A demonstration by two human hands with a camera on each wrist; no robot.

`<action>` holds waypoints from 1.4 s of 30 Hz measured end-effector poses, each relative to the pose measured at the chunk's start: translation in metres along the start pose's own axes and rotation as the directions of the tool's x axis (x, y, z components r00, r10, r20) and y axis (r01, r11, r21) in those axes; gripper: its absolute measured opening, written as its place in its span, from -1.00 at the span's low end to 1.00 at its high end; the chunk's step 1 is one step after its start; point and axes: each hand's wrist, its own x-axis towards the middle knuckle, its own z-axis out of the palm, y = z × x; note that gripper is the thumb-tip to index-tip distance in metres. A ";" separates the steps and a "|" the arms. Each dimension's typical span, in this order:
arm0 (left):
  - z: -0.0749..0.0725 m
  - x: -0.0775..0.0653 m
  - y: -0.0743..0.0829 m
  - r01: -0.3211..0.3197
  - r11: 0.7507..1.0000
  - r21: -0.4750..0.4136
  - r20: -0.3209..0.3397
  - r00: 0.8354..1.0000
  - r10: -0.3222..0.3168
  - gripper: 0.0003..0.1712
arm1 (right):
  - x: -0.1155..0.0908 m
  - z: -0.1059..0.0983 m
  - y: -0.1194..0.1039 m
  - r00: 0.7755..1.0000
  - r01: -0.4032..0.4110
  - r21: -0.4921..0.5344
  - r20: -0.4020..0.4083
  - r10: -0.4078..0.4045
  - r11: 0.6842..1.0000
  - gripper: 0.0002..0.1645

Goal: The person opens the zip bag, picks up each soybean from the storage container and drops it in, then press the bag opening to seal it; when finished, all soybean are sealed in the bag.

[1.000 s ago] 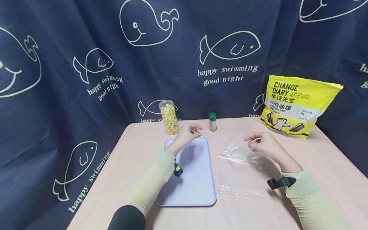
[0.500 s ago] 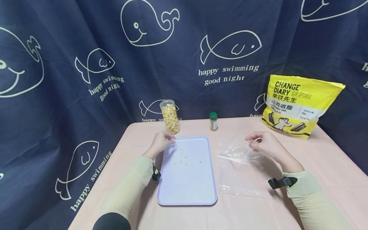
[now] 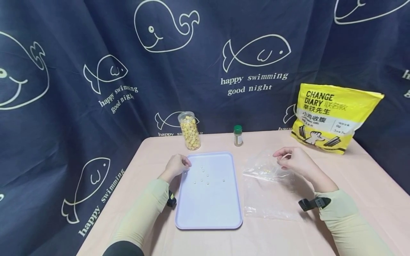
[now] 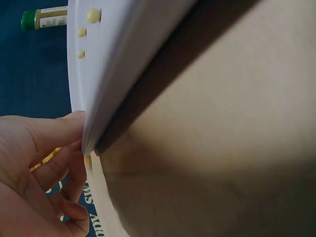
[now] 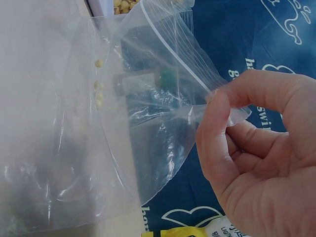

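Note:
My left hand (image 3: 177, 166) is at the far left corner of the lavender tray (image 3: 209, 208). In the left wrist view its thumb and fingers pinch the tray's rim. Several small pale yellow balls (image 4: 94, 15) lie scattered on the tray's far half. To the right of the tray, my right hand (image 3: 294, 160) pinches the zip edge of a clear zip-lock bag (image 5: 148, 128) between thumb and index finger, holding its mouth raised. A few pale yellow balls (image 5: 98, 63) show inside the bag, whose lower part lies flat on the table.
Behind the tray stands a clear jar (image 3: 190, 134) of yellow popcorn-like pieces. A small green-capped shaker bottle (image 3: 237, 137) stands at the back middle, and a large yellow pouch (image 3: 330, 121) at the back right. A dark blue curtain (image 3: 205, 89) borders the pink table.
My left hand has moved left from above the tray's far end down to its left corner and now grips the rim. More balls show on the tray. The right hand stays put.

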 end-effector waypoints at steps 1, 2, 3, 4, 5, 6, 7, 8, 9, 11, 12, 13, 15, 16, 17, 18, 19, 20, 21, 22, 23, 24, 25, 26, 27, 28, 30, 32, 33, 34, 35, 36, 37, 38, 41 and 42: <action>0.000 0.000 0.001 0.002 1.000 0.003 -0.003 1.000 -0.002 -0.84 | 0.000 0.000 0.000 1.000 -0.001 -0.002 0.000 0.001 1.000 -0.62; 0.000 0.000 0.001 0.005 1.000 0.005 -0.006 1.000 -0.005 -0.84 | 0.001 -0.001 0.001 1.000 -0.002 -0.003 0.001 0.002 1.000 -0.62; 0.000 0.000 0.002 0.007 1.000 0.009 -0.009 1.000 -0.007 -0.85 | 0.001 -0.001 0.001 1.000 -0.003 -0.006 0.001 0.003 1.000 -0.62; 0.000 0.000 0.004 0.011 1.000 0.014 -0.012 1.000 -0.011 -0.85 | 0.001 -0.002 0.001 1.000 -0.003 -0.007 0.002 0.003 1.000 -0.62; 0.000 0.001 0.005 0.011 1.000 0.016 -0.014 1.000 -0.011 -0.86 | 0.001 -0.002 0.001 1.000 -0.004 -0.011 0.002 0.004 1.000 -0.62; 0.000 0.001 0.007 0.009 1.000 0.011 -0.016 1.000 -0.009 -0.88 | 0.001 -0.002 0.001 1.000 -0.005 -0.015 0.002 0.005 1.000 -0.62; 0.000 0.002 0.011 0.008 1.000 0.001 -0.014 1.000 -0.008 -0.90 | 0.001 -0.003 0.001 1.000 -0.004 -0.014 0.004 0.004 1.000 -0.62; 0.001 0.004 0.014 0.001 1.000 -0.005 -0.016 1.000 -0.001 -0.91 | 0.000 -0.003 0.001 1.000 -0.005 -0.014 0.005 0.005 1.000 -0.61; 0.001 0.005 0.019 -0.016 1.000 -0.007 -0.017 1.000 0.015 -0.93 | -0.001 -0.003 0.000 1.000 -0.005 -0.015 0.005 0.005 1.000 -0.61; 0.003 0.010 0.032 -0.069 0.997 -0.030 -0.016 0.998 0.068 -0.93 | -0.002 -0.003 0.000 1.000 -0.006 -0.013 0.003 0.006 1.000 -0.62; 0.005 0.012 0.039 -0.099 0.994 -0.049 -0.013 0.995 0.098 -0.92 | -0.002 -0.003 0.000 1.000 -0.006 -0.010 0.004 0.006 1.000 -0.61; 0.006 0.015 0.048 -0.135 0.989 -0.056 -0.009 0.991 0.134 -0.92 | -0.003 -0.004 0.001 1.000 -0.006 -0.006 0.004 0.006 1.000 -0.61; 0.010 0.019 0.067 -0.212 0.974 -0.080 -0.005 0.977 0.212 -0.91 | -0.003 -0.004 0.002 1.000 -0.006 -0.005 0.002 0.006 1.000 -0.61; 0.013 0.020 0.077 -0.239 0.966 -0.099 -0.003 0.971 0.240 -0.91 | -0.004 -0.004 0.002 1.000 -0.006 -0.004 0.000 0.006 1.000 -0.61; 0.016 0.022 0.087 -0.259 0.959 -0.116 0.000 0.965 0.261 -0.91 | -0.004 -0.005 0.002 1.000 -0.007 -0.004 -0.001 0.007 1.000 -0.61; 0.019 0.023 0.098 -0.283 0.951 -0.127 0.002 0.958 0.286 -0.92 | -0.005 -0.005 0.002 1.000 -0.007 -0.003 -0.002 0.007 1.000 -0.61; 0.022 0.023 0.108 -0.297 0.945 -0.138 0.003 0.954 0.300 -0.92 | -0.005 -0.005 0.003 1.000 -0.007 -0.003 -0.003 0.007 1.000 -0.61; 0.026 0.024 0.117 -0.310 0.939 -0.149 -0.001 0.950 0.313 -0.92 | -0.005 -0.005 0.003 1.000 -0.006 -0.004 -0.006 0.006 1.000 -0.61; 0.030 0.024 0.126 -0.323 0.934 -0.154 -0.004 0.945 0.326 -0.92 | -0.005 -0.004 0.003 1.000 -0.008 -0.004 -0.008 0.008 1.000 -0.62; 0.035 0.025 0.134 -0.333 0.928 -0.168 -0.004 0.942 0.337 -0.92 | -0.006 -0.004 0.002 1.000 -0.009 -0.005 -0.010 0.009 1.000 -0.62; 0.039 0.025 0.142 -0.343 0.921 -0.183 -0.004 0.937 0.348 -0.92 | -0.006 -0.004 0.002 1.000 -0.009 -0.006 -0.012 0.009 1.000 -0.62; 0.044 0.025 0.149 -0.354 0.914 -0.198 -0.003 0.933 0.361 -0.92 | -0.006 -0.003 0.002 1.000 -0.008 -0.007 -0.013 0.008 1.000 -0.62; 0.049 0.025 0.157 -0.365 0.907 -0.211 -0.001 0.928 0.374 -0.91 | -0.006 -0.003 0.002 1.000 -0.007 -0.008 -0.014 0.007 1.000 -0.62; 0.054 0.024 0.164 -0.381 0.897 -0.222 0.002 0.920 0.391 -0.91 | -0.006 -0.003 0.001 1.000 -0.008 -0.009 -0.016 0.008 1.000 -0.63; 0.058 0.024 0.171 -0.395 0.888 -0.234 0.007 0.913 0.408 -0.91 | -0.006 -0.002 0.001 1.000 -0.010 -0.008 -0.017 0.010 1.000 -0.63; 0.063 0.023 0.178 -0.411 0.878 -0.245 0.014 0.904 0.427 -0.91 | -0.006 -0.002 0.001 1.000 -0.007 -0.009 -0.016 0.006 1.000 -0.63; 0.072 0.022 0.191 -0.450 0.857 -0.250 0.030 0.881 0.471 -0.90 | -0.005 -0.002 0.000 1.000 0.000 -0.010 -0.012 0.000 1.000 -0.64; 0.080 0.021 0.202 -0.488 0.836 -0.253 0.048 0.856 0.514 -0.90 | -0.004 -0.002 -0.001 1.000 -0.001 -0.013 -0.009 0.000 1.000 -0.64; 0.084 0.020 0.206 -0.503 0.826 -0.255 0.059 0.845 0.532 -0.90 | -0.004 -0.002 -0.002 1.000 0.002 -0.012 -0.007 -0.002 1.000 -0.64; 0.088 0.019 0.210 -0.512 0.819 -0.258 0.070 0.836 0.544 -0.90 | -0.003 -0.002 -0.002 1.000 0.006 -0.013 -0.004 -0.006 1.000 -0.64; 0.092 0.019 0.212 -0.517 0.815 -0.261 0.080 0.830 0.552 -0.90 | -0.003 -0.002 -0.003 1.000 0.006 -0.013 -0.002 -0.006 1.000 -0.64; 0.096 0.019 0.214 -0.518 0.813 -0.266 0.090 0.826 0.556 -0.90 | -0.003 -0.002 -0.003 1.000 0.006 -0.013 -0.001 -0.006 1.000 -0.64; 0.100 0.019 0.216 -0.516 0.814 -0.267 0.096 0.826 0.555 -0.91 | -0.003 -0.002 -0.003 1.000 0.008 -0.014 -0.001 -0.008 1.000 -0.64; 0.103 0.019 0.217 -0.512 0.817 -0.267 0.100 0.828 0.552 -0.91 | -0.003 -0.002 -0.004 1.000 0.010 -0.014 0.000 -0.010 1.000 -0.64; 0.109 0.019 0.217 -0.499 0.826 -0.261 0.106 0.836 0.538 -0.90 | -0.003 -0.003 -0.004 1.000 0.015 -0.019 -0.002 -0.015 1.000 -0.65; 0.111 0.019 0.217 -0.495 0.830 -0.257 0.106 0.839 0.533 -0.90 | -0.003 -0.003 -0.004 1.000 0.015 -0.018 -0.002 -0.015 1.000 -0.65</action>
